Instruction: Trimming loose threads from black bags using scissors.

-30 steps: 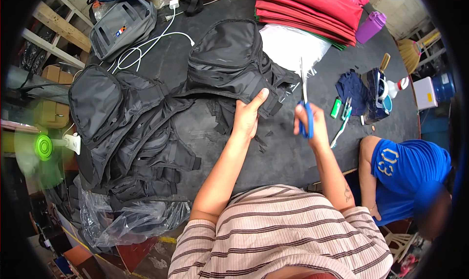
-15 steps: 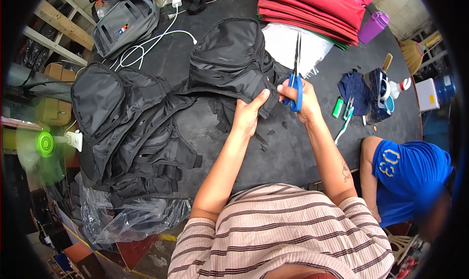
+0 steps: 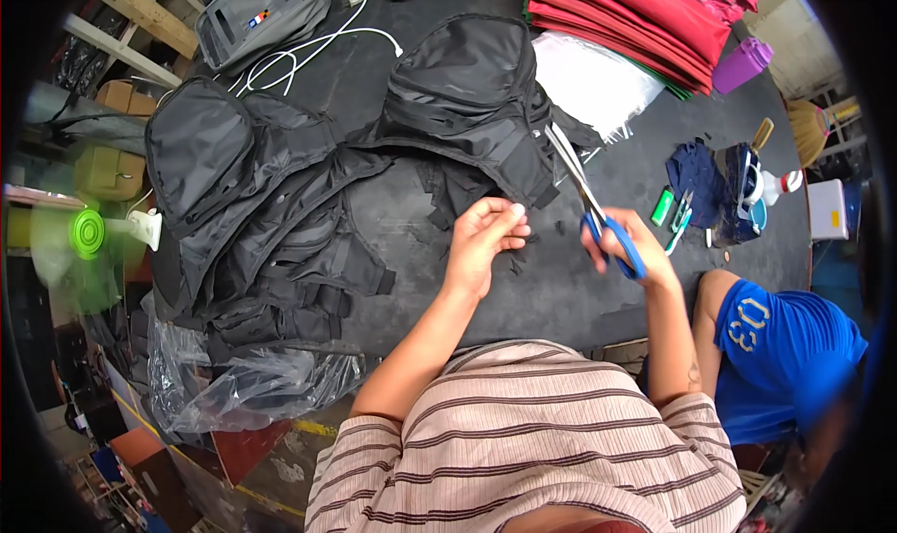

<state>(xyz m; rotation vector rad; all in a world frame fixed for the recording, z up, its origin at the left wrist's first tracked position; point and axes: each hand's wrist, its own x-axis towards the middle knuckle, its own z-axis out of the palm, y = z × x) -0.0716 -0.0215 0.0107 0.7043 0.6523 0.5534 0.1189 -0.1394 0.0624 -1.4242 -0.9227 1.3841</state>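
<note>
My right hand [image 3: 647, 243] grips a pair of scissors [image 3: 583, 183] with blue handles, its blades pointing up and left, nearly together. The tips are beside the right edge of a black fabric bag [image 3: 467, 71] with a domed zipped pocket. Below that bag, apart from it, is my left hand [image 3: 481, 248]. Its thumb and fingers are pinched together; whatever they hold, if anything, is too small to make out. Small black scraps [image 3: 516, 264] lie on the dark table [image 3: 411, 225] between my hands. More black bags [image 3: 252, 197] are piled at the left.
Red folded fabric [image 3: 626, 28] is stacked over white sheets [image 3: 598, 75] at the back. A purple bottle [image 3: 743, 64], green lighter [image 3: 662, 206] and navy cloth [image 3: 693, 178] are at the right. A person in blue [image 3: 775, 346] sits close by. A green fan [image 3: 87, 232] stands left.
My left hand has let go of the black bag and drawn back toward me. The scissors have moved down and right, tilting left. The view has shifted slightly.
</note>
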